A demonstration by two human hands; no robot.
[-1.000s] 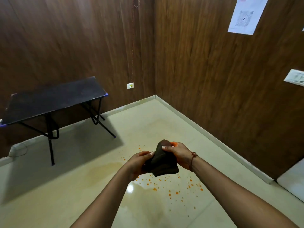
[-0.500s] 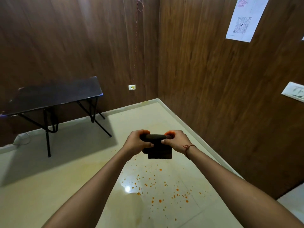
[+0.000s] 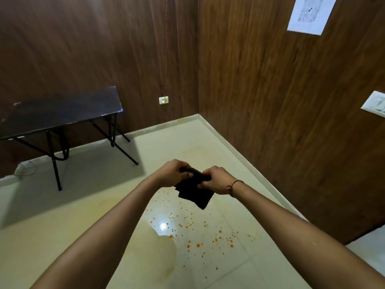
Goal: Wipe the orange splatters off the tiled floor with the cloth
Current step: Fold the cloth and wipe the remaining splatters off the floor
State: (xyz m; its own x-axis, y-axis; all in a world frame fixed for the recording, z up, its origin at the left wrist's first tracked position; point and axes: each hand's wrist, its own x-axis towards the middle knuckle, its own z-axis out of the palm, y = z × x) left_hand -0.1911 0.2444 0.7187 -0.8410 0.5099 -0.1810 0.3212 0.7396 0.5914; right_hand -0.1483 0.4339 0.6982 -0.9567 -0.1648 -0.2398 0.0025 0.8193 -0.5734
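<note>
1. Partly hidden: the dark brown folded cloth [image 3: 195,193] had its upper edge covered by the fingers of both hands, so the fold count was unclear.
2. Left hand [image 3: 173,173] gripped the cloth's upper left end, fingers curled over it, thumb pressed on the front.
3. Right hand [image 3: 217,180] pinched the upper right end, fingers curled round the fabric; a thin reddish thread bracelet [image 3: 234,184] sat on that wrist.
4. Cloth was held in the air above the pale cream tiled floor [image 3: 79,207], not touching it.
5. Its bunched top edge ran between the hands, sloping down to the right; the free part hung below the right hand, its lowest corner pointing down at the floor.
6. Orange splatters [image 3: 198,245] lay scattered on the tiles below and just in front of the cloth, beside a bright light glare; the smallest dots were hard to make out.
7. Black folding metal-legged table [image 3: 62,113] stood at the left wall, its left end cut off by the frame.
8. White paper sheet with a QR code [image 3: 310,14] on the brown wood-panel wall was cut off at the top, print blurred.
9. White switch plate [image 3: 375,103] was cut off at the right edge; a small white wall socket [image 3: 163,100] sat near the corner.
</note>
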